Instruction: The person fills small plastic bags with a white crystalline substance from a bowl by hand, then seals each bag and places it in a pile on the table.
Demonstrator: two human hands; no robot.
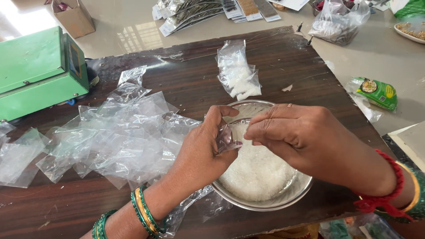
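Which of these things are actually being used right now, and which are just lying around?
In use: small clear pouch, held by left hand and right hand; steel bowl of white grains.

Lying about: empty pouches, filled pouches, green machine, cardboard box, green packet.

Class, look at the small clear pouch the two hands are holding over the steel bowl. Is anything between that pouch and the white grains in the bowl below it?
Nothing visible does. The left hand and right hand pinch the small clear pouch directly above the steel bowl, with its white grains open beneath.
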